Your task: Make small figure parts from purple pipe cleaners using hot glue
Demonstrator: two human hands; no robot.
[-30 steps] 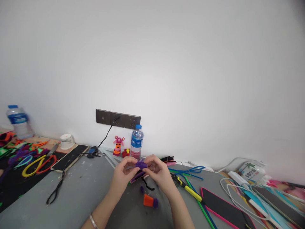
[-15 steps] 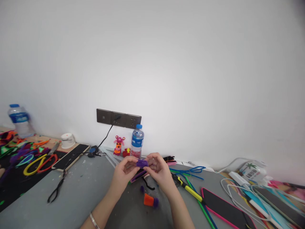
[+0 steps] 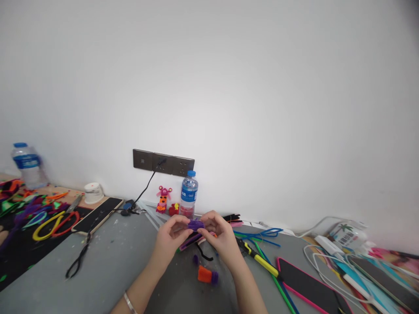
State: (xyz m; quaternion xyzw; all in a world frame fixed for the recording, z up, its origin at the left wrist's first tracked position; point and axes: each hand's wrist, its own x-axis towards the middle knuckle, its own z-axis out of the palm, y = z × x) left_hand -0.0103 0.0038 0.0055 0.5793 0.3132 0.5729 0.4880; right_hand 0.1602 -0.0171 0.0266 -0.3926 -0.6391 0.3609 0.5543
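Between my two hands, above the grey table [image 3: 108, 266], is a small fuzzy purple piece [image 3: 195, 224] that looks made of pipe cleaner. The fingertips of my left hand [image 3: 172, 237] pinch its left end. My right hand [image 3: 218, 233] grips the right end with thumb and fingers, some of which are hidden behind it. Below the hands lies an orange and purple fuzzy piece [image 3: 205, 274], with a tiny purple bit [image 3: 195, 260] beside it. A bent black pipe cleaner [image 3: 203, 254] curves just under the fingers.
A water bottle [image 3: 189, 194] and a pink-orange figure [image 3: 162, 199] stand by the wall. Right of my hands lie a yellow-black tool [image 3: 262, 261], blue pipe cleaners [image 3: 262, 234] and a pink-edged phone [image 3: 310, 285]. Scissors [image 3: 60, 220] and another phone [image 3: 98, 214] are on the left.
Almost nothing differs. My hands keep hold of the purple piece in the same place, with only a slight shift of the right fingers.
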